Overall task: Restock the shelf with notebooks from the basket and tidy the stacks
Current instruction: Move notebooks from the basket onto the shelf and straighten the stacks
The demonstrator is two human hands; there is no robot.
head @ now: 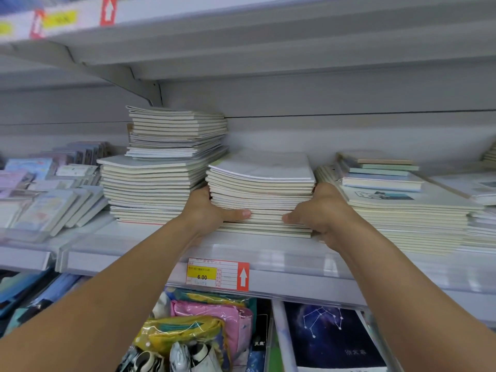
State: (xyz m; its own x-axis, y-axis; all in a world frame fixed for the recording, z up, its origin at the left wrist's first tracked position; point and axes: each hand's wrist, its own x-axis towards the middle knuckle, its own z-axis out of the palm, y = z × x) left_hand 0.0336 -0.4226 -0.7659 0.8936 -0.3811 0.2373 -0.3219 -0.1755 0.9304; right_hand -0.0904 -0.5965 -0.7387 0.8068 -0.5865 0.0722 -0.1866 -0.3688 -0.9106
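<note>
A middle stack of pale notebooks (261, 191) sits on the white shelf (295, 267). My left hand (212, 209) holds the stack's left side, with the thumb lying across its front edge. My right hand (319, 210) holds the right side, thumb pressed on the front. A taller stack of notebooks (161, 167) stands directly to the left, its upper part set back and uneven. A wide low stack (402, 218) lies to the right. The basket is not in view.
Small packaged notebooks (48, 200) lean at the left of the shelf. A price tag reading 6.00 (218, 275) hangs on the shelf's front rail. Below are bagged goods (204, 326) and a dark constellation notebook (332, 336). Another shelf (241, 36) runs overhead.
</note>
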